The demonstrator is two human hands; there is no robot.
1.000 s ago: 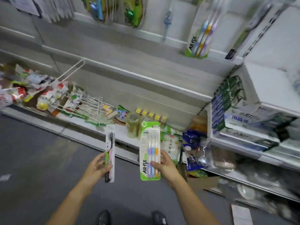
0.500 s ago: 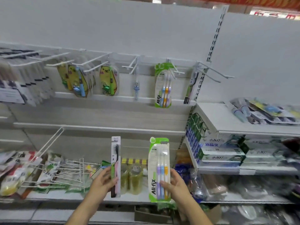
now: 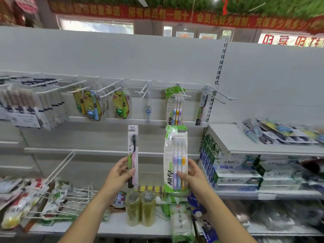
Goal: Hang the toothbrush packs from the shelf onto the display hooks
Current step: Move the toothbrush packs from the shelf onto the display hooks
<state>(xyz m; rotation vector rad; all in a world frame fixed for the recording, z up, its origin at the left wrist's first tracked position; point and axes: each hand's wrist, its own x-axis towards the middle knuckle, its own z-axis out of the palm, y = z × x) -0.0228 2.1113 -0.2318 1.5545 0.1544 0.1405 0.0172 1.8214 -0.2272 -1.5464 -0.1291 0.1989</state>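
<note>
**Two toothbrush packs held upright below the display hooks**

We see the left grip (image 3: 121, 174), a bare hand, pinching the lower end of a narrow single-brush pack (image 3: 133, 146). The right grip (image 3: 192, 174) is closed on the lower right edge of a three-brush All-fix pack (image 3: 176, 155), with the thumb across its front. Both packs stand upright in the air, above the cluttered bottom shelf (image 3: 117, 223) and below the row of display hooks (image 3: 142, 90). A matching All-fix pack (image 3: 175, 109) hangs on a double-prong hook (image 3: 182, 94) directly above the one in the right grip. A matching narrow pack (image 3: 201, 109) hangs further right, beside the slotted upright.

We judge both packs to be light: card backing under a clear blister, stiff along the length yet ready to bend if squeezed across. The film looks smooth, so a hold on the card's edges seems surer than one on the blister face. Holding low, as here, leaves the hang slot (image 3: 181, 132) at the top free for the prongs. The card around that slot is thin and could tear if forced on askew.
</note>
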